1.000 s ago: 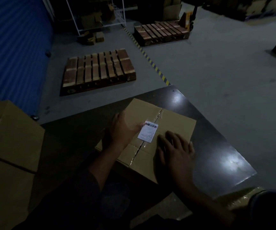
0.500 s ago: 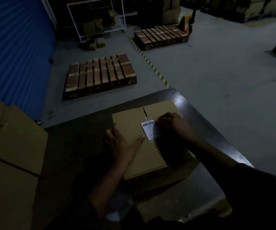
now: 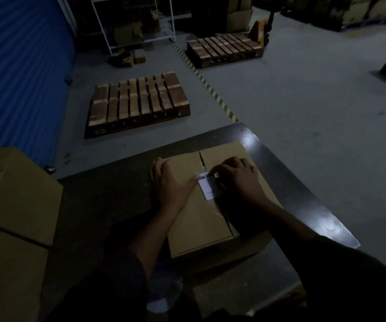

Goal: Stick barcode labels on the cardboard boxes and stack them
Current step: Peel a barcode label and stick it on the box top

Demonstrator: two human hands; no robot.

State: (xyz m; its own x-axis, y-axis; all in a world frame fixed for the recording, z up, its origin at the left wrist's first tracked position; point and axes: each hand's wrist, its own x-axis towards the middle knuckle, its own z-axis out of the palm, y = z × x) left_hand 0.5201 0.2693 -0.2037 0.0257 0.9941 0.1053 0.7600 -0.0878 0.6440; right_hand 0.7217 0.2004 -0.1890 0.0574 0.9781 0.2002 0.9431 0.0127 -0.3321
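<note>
The barcode label (image 3: 208, 187) lies on top of the cardboard box (image 3: 201, 219), beside its taped seam, on the dark counter (image 3: 287, 182). The right hand (image 3: 238, 177) presses the label with its fingers flat; the left hand (image 3: 168, 182) rests spread on the box. More boxes (image 3: 13, 205) stand to the left.

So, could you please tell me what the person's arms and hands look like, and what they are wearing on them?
Both hands are bare, with no gloves: the left hand and the right hand. No ring or watch can be made out in the dim light. Each forearm is bare as well. A dark left sleeve is pushed up towards the elbow, and a dark right sleeve ends partway along the forearm.
</note>
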